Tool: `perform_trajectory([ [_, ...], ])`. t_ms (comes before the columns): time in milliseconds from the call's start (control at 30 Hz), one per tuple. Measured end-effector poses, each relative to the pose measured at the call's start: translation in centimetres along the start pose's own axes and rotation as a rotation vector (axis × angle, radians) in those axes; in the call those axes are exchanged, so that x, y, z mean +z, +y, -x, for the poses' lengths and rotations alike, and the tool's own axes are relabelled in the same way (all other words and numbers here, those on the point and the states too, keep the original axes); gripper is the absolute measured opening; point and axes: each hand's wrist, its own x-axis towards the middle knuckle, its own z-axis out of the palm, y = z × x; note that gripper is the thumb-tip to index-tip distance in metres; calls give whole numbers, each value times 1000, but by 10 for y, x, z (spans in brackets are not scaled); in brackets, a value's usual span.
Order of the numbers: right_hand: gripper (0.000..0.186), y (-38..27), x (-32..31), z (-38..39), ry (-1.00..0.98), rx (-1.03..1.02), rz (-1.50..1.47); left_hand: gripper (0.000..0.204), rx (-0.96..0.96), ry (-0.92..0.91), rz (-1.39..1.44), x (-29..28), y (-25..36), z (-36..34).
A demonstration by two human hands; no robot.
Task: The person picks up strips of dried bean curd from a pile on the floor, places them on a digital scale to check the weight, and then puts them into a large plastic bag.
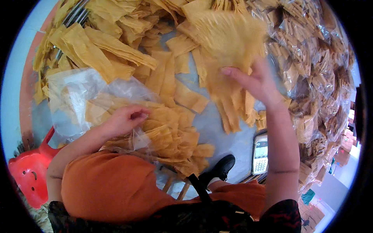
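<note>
Grey floor [237, 145], yellow sheets [233, 39]

One right hand [259, 82]: fingers pinching yellow sheets above the floor, blurred, count unclear. One left hand [126, 118]: fingers curled over a sheet pile [169, 130]; cannot tell whether gripping. One clear bag [79, 93], partly covered.

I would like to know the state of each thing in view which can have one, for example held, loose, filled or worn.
Left hand: fingers curled; grip unclear.
Right hand: closed on sheets.
Held sheets: gripped, blurred.
Near sheets: loose, overlapping.
Far sheets: loosely heaped.
Clear bag: crumpled, sheets showing through.
Packed bags: filled, piled up.
Keypad device: screen visible; on or off unclear.
Shoe: worn.
</note>
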Motion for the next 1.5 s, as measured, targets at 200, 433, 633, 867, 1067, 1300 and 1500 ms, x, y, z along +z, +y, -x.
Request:
perform_trajectory([
  [200,60,75,92,-44,-67,684,-441,35,-24,19,154,-3,9,5],
  [433,60,139,181,-96,42,491,-496,28,135,-127,-197,-29,38,23],
  [633,51,97,109,-67,347,224,-549,33,87,97,60,-40,68,39],
  [867,54,-28,2,21,214,-28,-509,54,-81,142,365,-43,95,63],
  [1067,65,-16,110,-10,-602,123,-319,65,138,222,672,-43,94,65],
  [1300,54,-32,230,-60,-515,-307,-306,62,190,85,326,-37,110,79],
  [1500,44,1,293,-28,-55,-282,346,58,89,247,493,-34,68,32],
])
